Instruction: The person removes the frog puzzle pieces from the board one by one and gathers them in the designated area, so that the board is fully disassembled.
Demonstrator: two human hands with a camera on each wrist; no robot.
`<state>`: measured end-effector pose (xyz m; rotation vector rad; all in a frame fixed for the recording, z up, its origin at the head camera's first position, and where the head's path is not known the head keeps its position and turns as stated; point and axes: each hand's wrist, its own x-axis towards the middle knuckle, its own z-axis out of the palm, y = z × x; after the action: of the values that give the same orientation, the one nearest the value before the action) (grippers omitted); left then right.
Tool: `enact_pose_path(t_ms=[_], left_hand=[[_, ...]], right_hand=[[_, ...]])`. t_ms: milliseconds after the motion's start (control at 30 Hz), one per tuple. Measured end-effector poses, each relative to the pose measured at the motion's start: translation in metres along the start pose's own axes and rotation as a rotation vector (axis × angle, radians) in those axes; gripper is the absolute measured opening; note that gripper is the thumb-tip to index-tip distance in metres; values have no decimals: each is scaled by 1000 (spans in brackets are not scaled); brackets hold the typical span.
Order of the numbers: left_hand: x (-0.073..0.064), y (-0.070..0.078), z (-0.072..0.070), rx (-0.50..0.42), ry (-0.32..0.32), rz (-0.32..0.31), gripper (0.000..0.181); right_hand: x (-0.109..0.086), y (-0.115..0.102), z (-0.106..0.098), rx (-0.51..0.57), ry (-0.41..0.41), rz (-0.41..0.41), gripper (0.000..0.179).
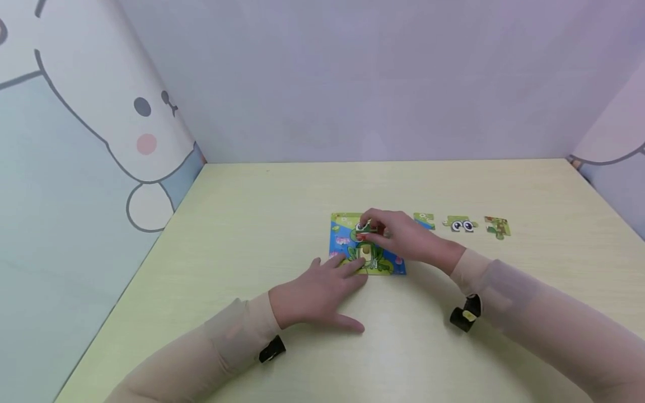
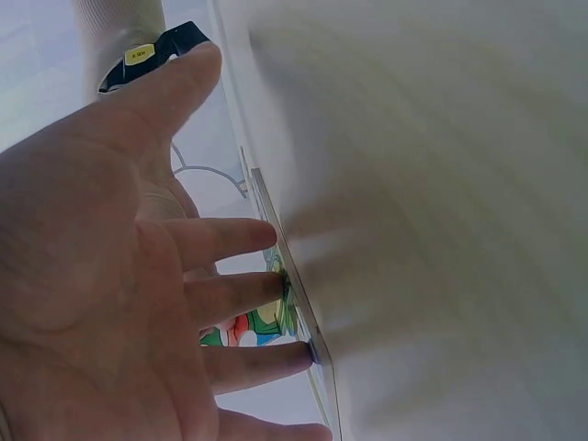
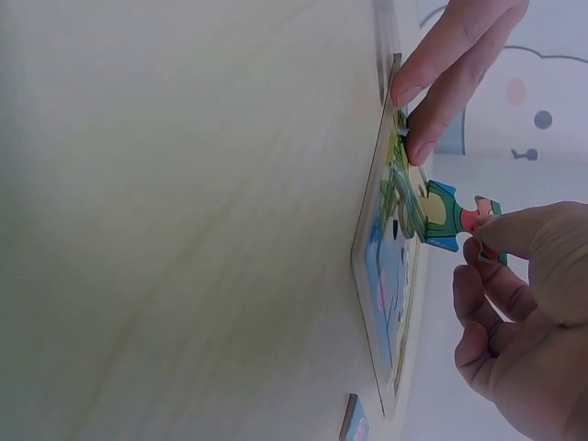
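A frog jigsaw puzzle in a flat square board lies on the table. Between thumb and fingers, my right hand pinches a puzzle piece with green, red and blue print. In the right wrist view this piece stands tilted up, its lower edge close over the frog picture. My left hand is spread, with straight fingertips resting on the board's near left edge and its thumb held apart. The left wrist view shows the palm and the fingertips along the board's edge.
Right of the board, three loose pieces lie in a row: a green and blue one, one with two cartoon eyes and a green and brown one. A pale curtain hangs behind the light wooden table.
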<state>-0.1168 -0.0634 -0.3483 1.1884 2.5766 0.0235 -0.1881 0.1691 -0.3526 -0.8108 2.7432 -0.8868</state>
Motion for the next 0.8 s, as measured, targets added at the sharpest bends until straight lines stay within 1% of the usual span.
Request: enact_pose_path(t_ms=[233,400,500,633,700,800], left_hand=[[-1,1,-2,11,5,8,88],[-1,0,-1,13,15,18,86],[-1,0,-1,8,17,22,85],[-1,0,0,8,24,32,84],[-1,-1,0,9,26,34,83],[-1,-1,0,7,30,35,83]], right_hand=[[-2,0,-1,22,7,-41,22],[-6,2,1,0,5,-95,20],[-9,2,2,-56,22,-177,21],[-13,2,4,-187,64,-344,21],[-13,2,4,-234,85,-413,19],[-11,2,3,-254,107,-452,19]])
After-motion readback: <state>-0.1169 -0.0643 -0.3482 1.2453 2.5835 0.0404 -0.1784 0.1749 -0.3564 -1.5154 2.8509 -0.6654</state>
